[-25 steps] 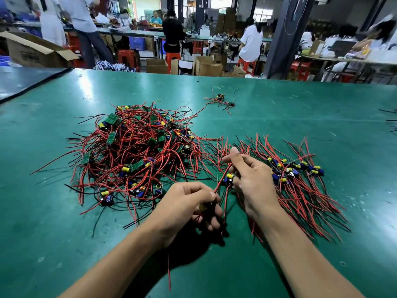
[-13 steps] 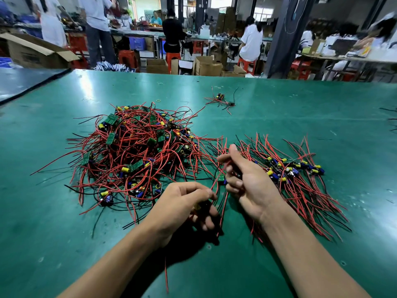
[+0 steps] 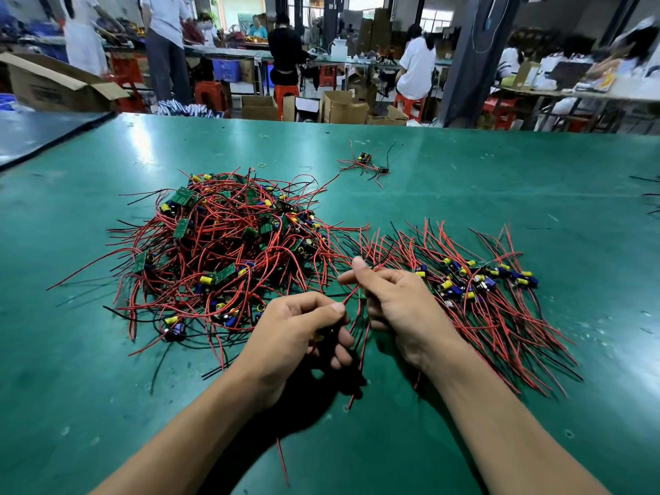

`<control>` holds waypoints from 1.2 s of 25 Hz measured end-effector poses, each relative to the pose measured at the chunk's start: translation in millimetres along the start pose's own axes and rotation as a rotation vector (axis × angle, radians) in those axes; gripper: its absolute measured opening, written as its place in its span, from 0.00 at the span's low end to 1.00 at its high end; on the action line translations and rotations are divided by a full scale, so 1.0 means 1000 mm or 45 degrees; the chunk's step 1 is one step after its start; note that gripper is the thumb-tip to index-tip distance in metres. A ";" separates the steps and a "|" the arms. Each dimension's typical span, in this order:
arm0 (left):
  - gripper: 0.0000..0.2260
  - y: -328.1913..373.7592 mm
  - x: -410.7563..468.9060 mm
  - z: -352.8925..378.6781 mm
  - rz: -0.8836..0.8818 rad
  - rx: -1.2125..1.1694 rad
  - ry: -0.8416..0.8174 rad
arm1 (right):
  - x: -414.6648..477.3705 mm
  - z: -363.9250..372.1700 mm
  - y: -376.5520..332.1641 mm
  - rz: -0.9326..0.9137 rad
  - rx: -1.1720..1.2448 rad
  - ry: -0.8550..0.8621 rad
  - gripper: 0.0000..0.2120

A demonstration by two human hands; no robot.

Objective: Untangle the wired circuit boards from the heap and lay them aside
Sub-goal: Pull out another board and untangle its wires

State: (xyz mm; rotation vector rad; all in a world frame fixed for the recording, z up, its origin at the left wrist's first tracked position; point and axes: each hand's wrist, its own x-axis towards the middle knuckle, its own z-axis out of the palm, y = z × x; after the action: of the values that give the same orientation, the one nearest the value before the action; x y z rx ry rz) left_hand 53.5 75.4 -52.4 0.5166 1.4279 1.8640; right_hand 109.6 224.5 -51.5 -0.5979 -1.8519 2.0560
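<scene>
A tangled heap of small green circuit boards with red and black wires lies on the green table, left of centre. To its right is a tidier row of boards with wires fanned out toward me. Between the two, my left hand is curled around red wires and a dark part, and its thumb presses them. My right hand pinches a red wire between thumb and forefinger. A small board is mostly hidden under its fingers.
One loose wired board lies farther back on the table. Black wire ends poke in at the right edge. Cardboard boxes, red stools and people working at benches stand beyond the far edge.
My right hand has drawn nearer and turned, so the board it held is now hidden under its fingers. My left hand has stayed almost still, gripping the wires.
</scene>
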 end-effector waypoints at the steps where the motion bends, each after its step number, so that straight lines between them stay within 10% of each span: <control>1: 0.06 0.000 -0.001 0.000 -0.009 -0.001 -0.005 | 0.001 -0.002 -0.001 -0.010 0.040 0.027 0.18; 15: 0.07 -0.004 0.000 -0.003 -0.012 0.085 -0.070 | 0.004 -0.018 -0.018 0.332 0.789 -0.157 0.22; 22: 0.06 -0.003 -0.001 -0.002 -0.024 0.075 -0.012 | -0.004 -0.007 -0.005 0.153 0.119 -0.143 0.19; 30: 0.08 0.001 0.001 -0.003 -0.066 0.009 -0.012 | -0.003 0.002 0.003 0.052 0.013 -0.094 0.18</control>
State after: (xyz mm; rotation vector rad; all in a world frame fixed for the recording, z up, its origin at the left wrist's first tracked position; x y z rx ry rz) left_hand 50.8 73.9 -52.3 0.4870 1.4287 1.8140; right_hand 111.3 221.3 -53.9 -0.5687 -1.8839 2.1396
